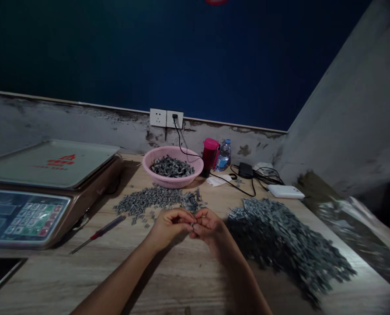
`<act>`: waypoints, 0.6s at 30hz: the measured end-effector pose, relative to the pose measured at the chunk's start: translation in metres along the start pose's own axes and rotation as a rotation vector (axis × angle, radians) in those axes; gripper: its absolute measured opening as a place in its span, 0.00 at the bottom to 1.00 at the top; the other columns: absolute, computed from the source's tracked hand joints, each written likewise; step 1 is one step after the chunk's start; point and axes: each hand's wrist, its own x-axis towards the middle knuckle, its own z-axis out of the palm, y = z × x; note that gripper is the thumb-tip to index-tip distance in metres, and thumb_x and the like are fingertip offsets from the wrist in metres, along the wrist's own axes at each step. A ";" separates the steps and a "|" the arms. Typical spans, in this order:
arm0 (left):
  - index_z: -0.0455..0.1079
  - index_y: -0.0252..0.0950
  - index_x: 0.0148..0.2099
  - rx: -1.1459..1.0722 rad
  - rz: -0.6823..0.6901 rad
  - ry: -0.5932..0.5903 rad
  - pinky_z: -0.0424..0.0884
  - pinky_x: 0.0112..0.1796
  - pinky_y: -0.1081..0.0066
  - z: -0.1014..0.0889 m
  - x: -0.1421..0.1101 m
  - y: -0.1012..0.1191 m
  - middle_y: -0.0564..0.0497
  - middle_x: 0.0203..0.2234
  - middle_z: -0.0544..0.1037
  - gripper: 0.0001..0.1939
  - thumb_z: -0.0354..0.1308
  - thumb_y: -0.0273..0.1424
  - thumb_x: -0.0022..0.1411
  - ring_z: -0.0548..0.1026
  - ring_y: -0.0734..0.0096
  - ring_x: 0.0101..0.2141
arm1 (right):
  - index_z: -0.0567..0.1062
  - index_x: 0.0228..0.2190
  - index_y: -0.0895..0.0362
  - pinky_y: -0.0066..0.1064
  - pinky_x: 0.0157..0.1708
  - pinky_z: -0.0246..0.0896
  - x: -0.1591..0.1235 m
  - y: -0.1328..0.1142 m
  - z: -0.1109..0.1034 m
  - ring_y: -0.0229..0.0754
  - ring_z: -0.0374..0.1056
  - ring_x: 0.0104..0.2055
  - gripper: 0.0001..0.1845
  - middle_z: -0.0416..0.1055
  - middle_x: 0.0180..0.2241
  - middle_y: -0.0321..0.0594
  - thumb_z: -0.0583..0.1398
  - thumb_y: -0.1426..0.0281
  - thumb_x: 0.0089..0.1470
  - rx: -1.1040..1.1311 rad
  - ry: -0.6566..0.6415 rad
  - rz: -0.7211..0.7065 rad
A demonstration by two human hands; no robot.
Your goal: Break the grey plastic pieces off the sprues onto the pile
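Observation:
My left hand (172,225) and my right hand (210,227) meet over the middle of the table, their fingertips pinched together. Between them is a small grey part (193,224), mostly covered by the fingers, so its shape cannot be made out. Just beyond the hands lies a spread of small grey pieces (145,199). Behind that, a pink plastic basket (173,180) holds more grey parts. To the right of my right hand is a large heap of grey parts (280,236).
A weighing scale (67,210) stands at the left, with a screwdriver (106,228) beside it. Along the back are a red cup (210,155), a water bottle (224,156), a black adapter (245,170) with cables and a white box (286,191). Wall sockets (158,117) sit above.

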 end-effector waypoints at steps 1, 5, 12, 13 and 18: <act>0.74 0.32 0.27 -0.013 -0.020 -0.002 0.70 0.34 0.72 0.000 0.000 -0.001 0.49 0.26 0.78 0.07 0.67 0.22 0.41 0.74 0.70 0.30 | 0.65 0.32 0.57 0.31 0.32 0.62 0.000 0.001 0.001 0.35 0.67 0.26 0.19 0.71 0.27 0.36 0.68 0.68 0.39 0.010 -0.002 -0.012; 0.68 0.35 0.43 -0.107 -0.111 -0.011 0.71 0.30 0.70 -0.003 -0.002 0.000 0.53 0.26 0.77 0.24 0.67 0.22 0.41 0.75 0.70 0.25 | 0.66 0.35 0.55 0.32 0.32 0.62 0.002 0.006 0.005 0.38 0.69 0.29 0.19 0.72 0.28 0.38 0.67 0.67 0.41 0.010 -0.007 -0.086; 0.60 0.37 0.50 -0.110 -0.200 -0.138 0.68 0.31 0.74 -0.010 0.000 0.001 0.57 0.23 0.74 0.32 0.65 0.20 0.42 0.72 0.76 0.24 | 0.74 0.27 0.58 0.31 0.35 0.61 0.006 0.009 0.001 0.40 0.68 0.33 0.12 0.70 0.32 0.39 0.68 0.66 0.39 -0.216 0.000 -0.201; 0.61 0.36 0.49 -0.082 -0.196 -0.144 0.67 0.31 0.73 -0.009 0.000 0.000 0.56 0.24 0.74 0.29 0.65 0.21 0.43 0.72 0.76 0.25 | 0.74 0.26 0.58 0.31 0.35 0.61 0.005 0.010 0.000 0.40 0.68 0.33 0.11 0.70 0.30 0.39 0.68 0.67 0.39 -0.184 0.019 -0.161; 0.67 0.36 0.37 0.420 0.118 0.008 0.66 0.37 0.72 0.003 -0.005 -0.008 0.53 0.30 0.73 0.15 0.63 0.20 0.45 0.70 0.72 0.33 | 0.72 0.22 0.59 0.25 0.27 0.56 0.004 0.013 0.003 0.35 0.64 0.26 0.10 0.70 0.24 0.36 0.68 0.70 0.37 0.168 0.091 -0.012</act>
